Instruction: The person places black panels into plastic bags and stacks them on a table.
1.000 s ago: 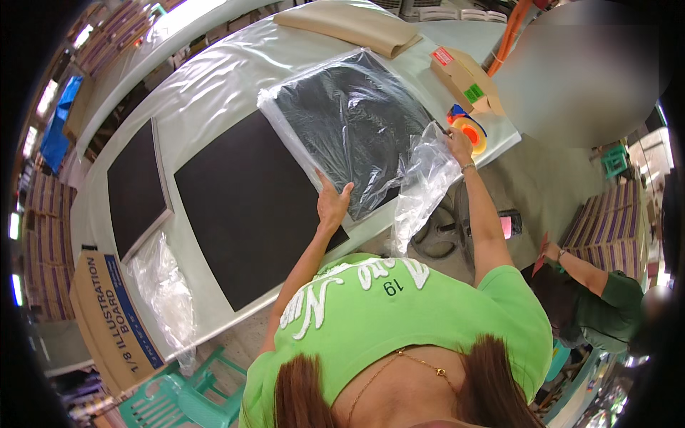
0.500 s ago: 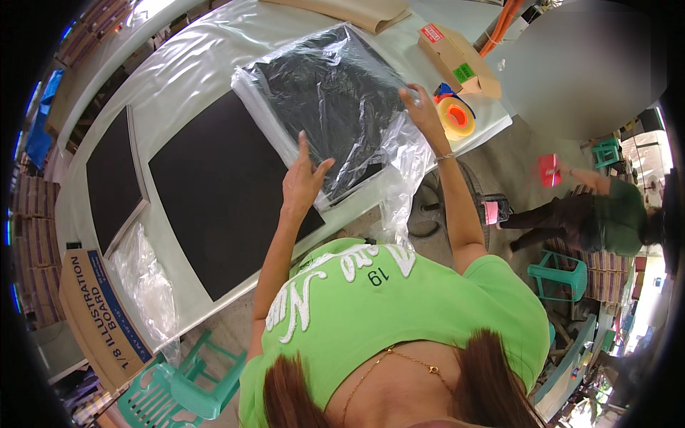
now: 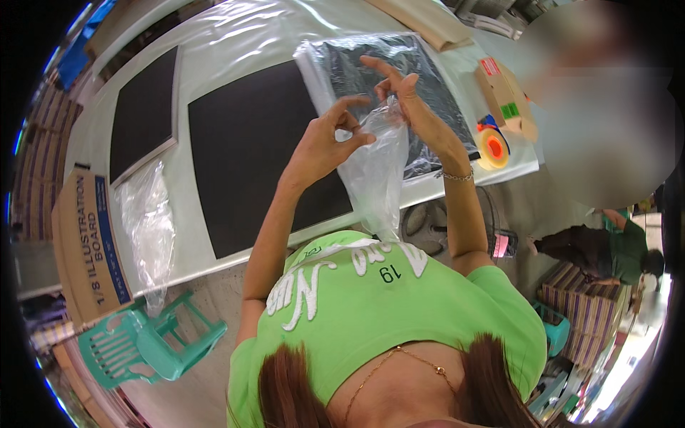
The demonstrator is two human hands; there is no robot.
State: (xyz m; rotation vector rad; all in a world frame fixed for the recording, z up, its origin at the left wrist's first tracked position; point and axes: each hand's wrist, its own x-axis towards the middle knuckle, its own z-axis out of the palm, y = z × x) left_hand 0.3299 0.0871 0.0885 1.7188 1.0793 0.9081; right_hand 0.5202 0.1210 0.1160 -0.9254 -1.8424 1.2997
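Observation:
A black board lies inside a clear plastic bag (image 3: 437, 82) on the table. The bag's loose end (image 3: 378, 167) is drawn up between my hands and hangs past the near edge. My right hand (image 3: 421, 114) pinches a gathered peak of this film with curled fingers, its index finger pointing left. My left hand (image 3: 325, 146) is beside the film, thumb and index finger apart, the other fingers bent. A large bare black board (image 3: 257, 157) lies left of the bag, partly behind my left forearm. Another black board or stack (image 3: 145, 107) is farther left.
An empty-looking clear plastic sheet or bag (image 3: 146, 214) droops over the near table edge, beside a brown cardboard box (image 3: 89, 246). A tape dispenser (image 3: 492, 146) and small carton (image 3: 505, 96) are at right. A green plastic chair (image 3: 153, 346) stands below left. Another person (image 3: 606, 250) is at right.
My hands came off the bag's flat top and drew together over its loose end, which is now lifted. The view shifted, so the table things appear farther right.

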